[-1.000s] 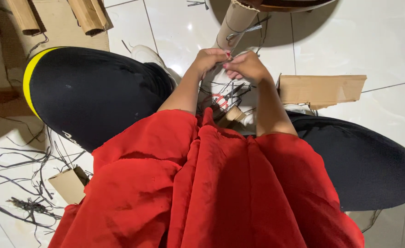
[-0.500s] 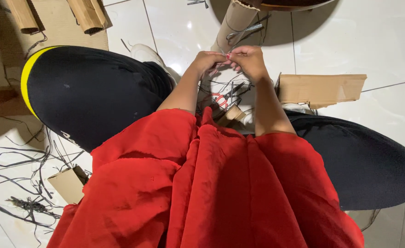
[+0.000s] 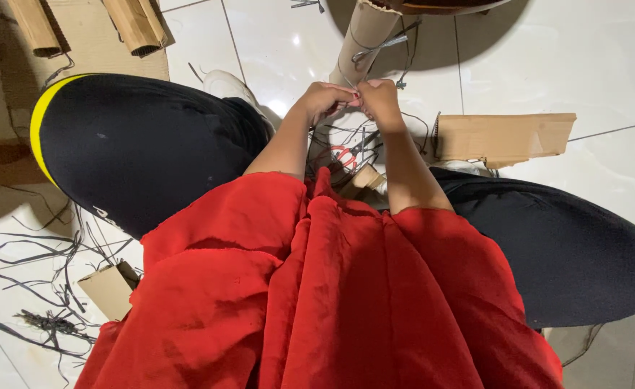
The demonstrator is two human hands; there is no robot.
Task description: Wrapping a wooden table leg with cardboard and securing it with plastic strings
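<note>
Both hands, left hand & right hand, pinch thin wire by cardboard tube.

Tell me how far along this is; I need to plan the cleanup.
Done: thin dark strips already wrap the cardboard tube, and offcuts litter the floor. In hand: the left hand and right hand meet fingertip to fingertip on a thin strip beside the tube. Left: the flat cardboard piece lies untouched; more cannot be told.
</note>
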